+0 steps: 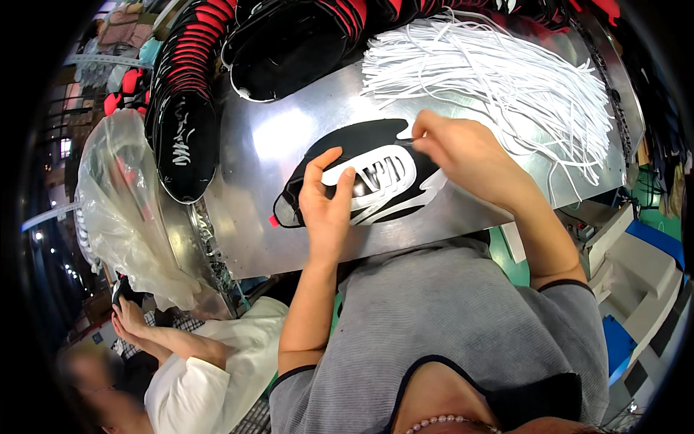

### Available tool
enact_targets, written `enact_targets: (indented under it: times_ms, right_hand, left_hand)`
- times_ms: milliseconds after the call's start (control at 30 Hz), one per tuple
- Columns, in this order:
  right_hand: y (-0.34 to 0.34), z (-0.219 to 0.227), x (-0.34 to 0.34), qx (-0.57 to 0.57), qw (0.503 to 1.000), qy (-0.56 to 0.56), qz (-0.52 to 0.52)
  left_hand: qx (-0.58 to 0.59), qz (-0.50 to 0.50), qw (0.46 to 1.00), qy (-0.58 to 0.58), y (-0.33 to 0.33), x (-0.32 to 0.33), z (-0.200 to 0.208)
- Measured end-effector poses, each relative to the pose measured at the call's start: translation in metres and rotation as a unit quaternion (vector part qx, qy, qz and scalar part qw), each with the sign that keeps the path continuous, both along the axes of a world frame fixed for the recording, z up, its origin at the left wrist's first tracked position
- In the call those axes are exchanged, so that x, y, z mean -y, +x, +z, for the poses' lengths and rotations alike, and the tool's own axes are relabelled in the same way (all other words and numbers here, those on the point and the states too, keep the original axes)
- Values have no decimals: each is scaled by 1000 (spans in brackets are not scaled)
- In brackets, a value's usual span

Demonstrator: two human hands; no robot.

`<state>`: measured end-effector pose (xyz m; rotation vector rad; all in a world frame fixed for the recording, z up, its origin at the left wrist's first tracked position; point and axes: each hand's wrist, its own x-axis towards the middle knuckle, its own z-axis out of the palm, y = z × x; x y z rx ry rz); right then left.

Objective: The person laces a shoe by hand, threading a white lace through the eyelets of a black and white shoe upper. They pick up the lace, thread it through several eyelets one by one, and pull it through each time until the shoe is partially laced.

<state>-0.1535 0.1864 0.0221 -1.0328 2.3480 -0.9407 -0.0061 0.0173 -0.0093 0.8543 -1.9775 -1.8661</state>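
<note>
A black shoe upper (354, 137) with a white lacing panel lies tilted on the metal tabletop, a red tab at its heel end. My left hand (327, 210) grips it near the panel, the thumb on the white edge and the index finger stretched over the black side. White shoelace (379, 202) strands cross the lower part of the panel. At the other end of the upper, my right hand (466, 155) is closed in a pinch. A thin dark piece shows by its fingertips next to a white part, too small to name.
A wide bundle of white shoelaces (484, 79) spreads over the back right of the metal table (253, 239). Nested black-and-red shoe uppers (186, 137) curve along the left and back edges. A clear plastic bag (119, 195) hangs at left, beside a co-worker in a white shirt (195, 387).
</note>
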Motion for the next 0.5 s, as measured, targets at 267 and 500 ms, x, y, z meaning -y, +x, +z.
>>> enact_targets:
  times_ms: [267,500]
  right_hand:
    - [23,-56,13,78,971,-197,-111]
    - [27,-59,20,26,976,-190,-100]
  left_hand:
    - [11,-37,975,-220,-12,-8,-16]
    - [58,-14,973,-221,-22,-9,-15]
